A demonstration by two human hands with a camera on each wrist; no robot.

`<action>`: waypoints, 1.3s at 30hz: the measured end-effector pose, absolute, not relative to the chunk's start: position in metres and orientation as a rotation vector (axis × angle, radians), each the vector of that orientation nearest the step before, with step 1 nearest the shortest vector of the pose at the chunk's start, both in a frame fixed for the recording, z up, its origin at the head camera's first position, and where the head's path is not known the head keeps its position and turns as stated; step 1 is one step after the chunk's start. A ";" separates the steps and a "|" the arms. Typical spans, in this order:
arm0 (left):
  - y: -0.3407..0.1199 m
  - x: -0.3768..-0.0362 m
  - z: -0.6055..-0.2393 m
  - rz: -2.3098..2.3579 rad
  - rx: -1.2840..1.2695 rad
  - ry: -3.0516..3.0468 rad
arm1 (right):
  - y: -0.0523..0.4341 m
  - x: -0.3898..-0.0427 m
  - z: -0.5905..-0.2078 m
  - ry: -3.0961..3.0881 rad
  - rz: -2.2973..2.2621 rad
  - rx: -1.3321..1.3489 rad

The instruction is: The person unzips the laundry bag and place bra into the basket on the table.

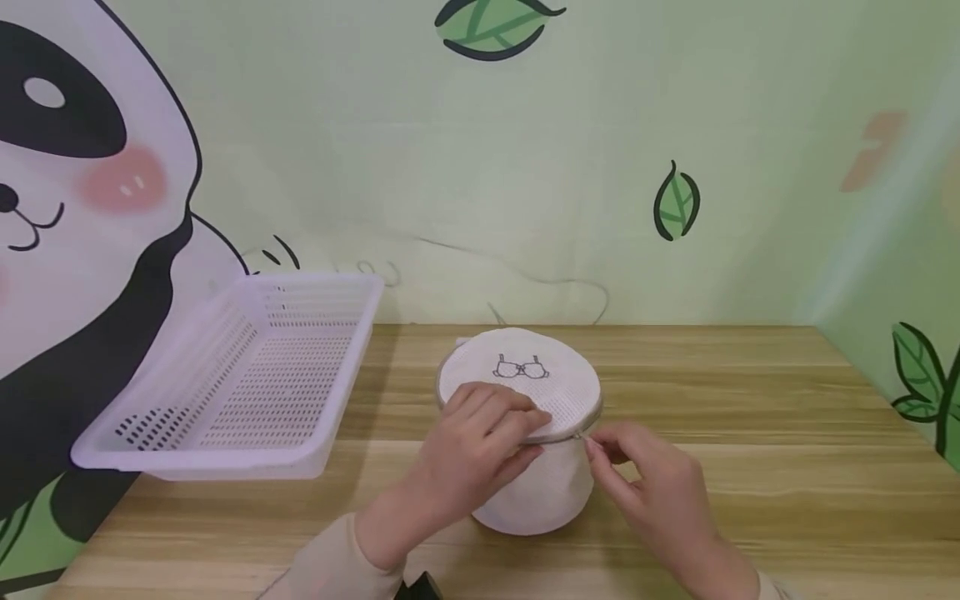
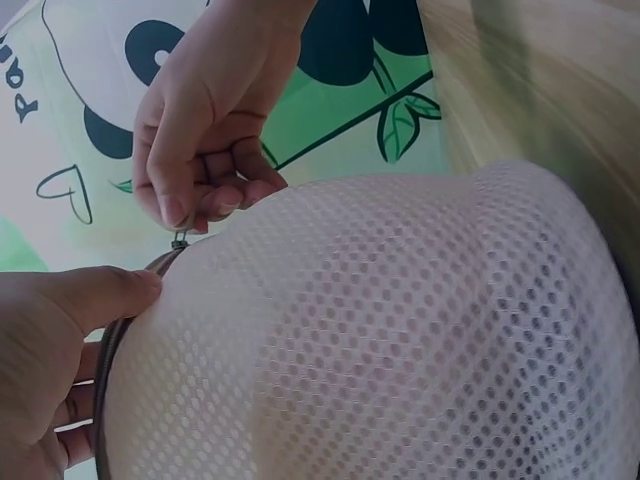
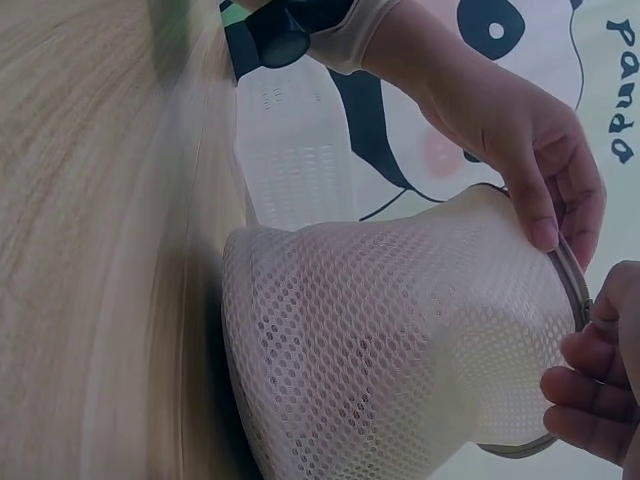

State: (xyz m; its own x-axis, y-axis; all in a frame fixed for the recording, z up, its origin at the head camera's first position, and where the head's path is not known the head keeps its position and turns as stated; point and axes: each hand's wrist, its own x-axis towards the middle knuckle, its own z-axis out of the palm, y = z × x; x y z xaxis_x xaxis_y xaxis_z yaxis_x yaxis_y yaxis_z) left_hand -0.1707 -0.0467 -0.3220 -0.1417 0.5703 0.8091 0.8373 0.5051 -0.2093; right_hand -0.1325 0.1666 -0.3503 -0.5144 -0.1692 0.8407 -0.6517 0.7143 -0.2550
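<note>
A white mesh laundry bag (image 1: 536, 492), shaped like a drum, stands upright on the table with a bra drawing on its round lid (image 1: 558, 392). A grey zipper (image 3: 572, 282) runs round the lid's edge. My left hand (image 1: 472, 433) grips that edge at the front, fingers over the lid and thumb below the zipper. Just to its right, my right hand (image 1: 660, 483) pinches the small metal zipper pull (image 2: 180, 241) between thumb and forefinger. In the right wrist view the left thumb presses the mesh side just below the zipper, and the lid looks closed along the part seen.
To the left on the wooden table (image 1: 750, 500) is a white perforated plastic basket (image 1: 348, 367). Behind the table rises a pale green wall (image 1: 375, 167) printed with a panda and leaves. A small black object (image 1: 420, 587) shows by the left sleeve.
</note>
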 end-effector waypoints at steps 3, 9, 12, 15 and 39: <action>-0.048 -0.171 -0.321 -0.346 -1.178 -1.837 | 0.165 -0.132 -0.349 -2.058 0.683 0.631; -0.049 -0.171 -0.320 -0.335 -1.176 -1.834 | 0.159 -0.130 -0.348 -2.040 0.698 0.665; -0.047 -0.169 -0.321 -0.345 -1.187 -1.820 | 0.156 -0.129 -0.348 -2.027 0.709 0.684; -0.043 -0.167 -0.324 -0.357 -1.200 -1.807 | 0.154 -0.128 -0.348 -2.019 0.708 0.700; -0.037 -0.169 -0.333 -0.389 -1.193 -1.736 | 0.148 -0.120 -0.348 -2.045 0.792 0.694</action>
State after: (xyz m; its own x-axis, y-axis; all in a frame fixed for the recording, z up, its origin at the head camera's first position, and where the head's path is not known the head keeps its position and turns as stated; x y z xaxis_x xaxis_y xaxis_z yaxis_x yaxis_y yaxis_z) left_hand -0.1685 -0.0367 -0.3328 -0.0631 0.5429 0.8374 0.8481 0.4715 -0.2417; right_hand -0.1200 0.1485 -0.3481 -0.5148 -0.1899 0.8360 -0.7035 0.6508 -0.2854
